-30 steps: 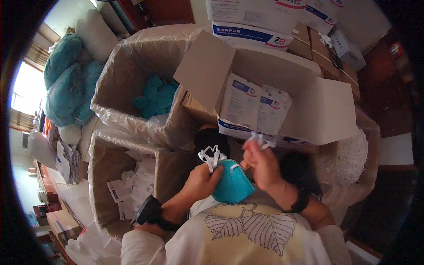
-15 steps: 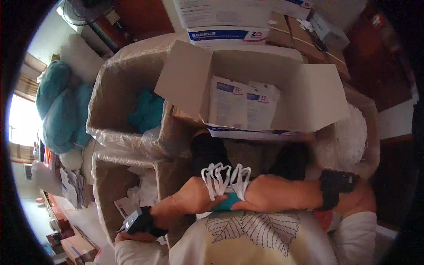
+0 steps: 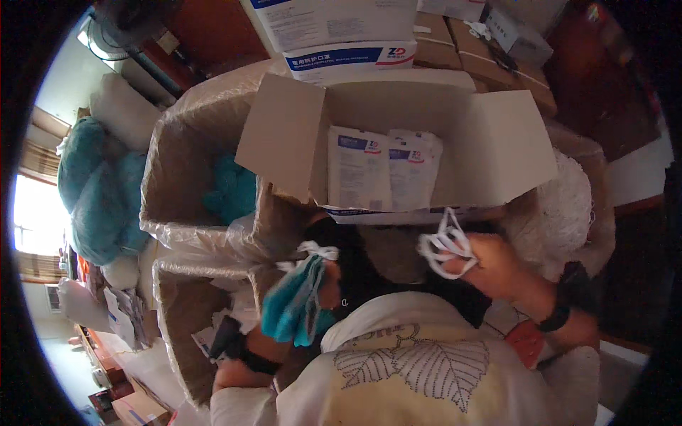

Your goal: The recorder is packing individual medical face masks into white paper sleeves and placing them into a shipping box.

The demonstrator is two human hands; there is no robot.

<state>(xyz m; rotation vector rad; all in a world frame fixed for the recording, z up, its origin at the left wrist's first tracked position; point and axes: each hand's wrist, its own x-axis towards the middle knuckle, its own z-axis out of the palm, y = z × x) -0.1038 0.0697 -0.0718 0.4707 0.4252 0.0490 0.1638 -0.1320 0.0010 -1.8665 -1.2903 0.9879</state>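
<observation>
A bundle of folded teal face masks with grey-white edges is gripped in my left hand, low at the left of my lap. White ear loops bunch at the top of the masks. My right hand is closed around several white elastic loops, held apart to the right, just below the open carton. Whether anything else lies inside the right fist is hidden. The open white carton stands ahead of my hands, with white printed packets upright inside.
At the left, a plastic-lined box holds teal masks; a second lined box stands nearer. Teal-filled bags lean beyond. Printed cartons are stacked at the back. A white bundle sits in a box at right.
My hands have moved apart from together at my lap. The left has carried the teal masks leftward; the right has gone right and up with white loops.
</observation>
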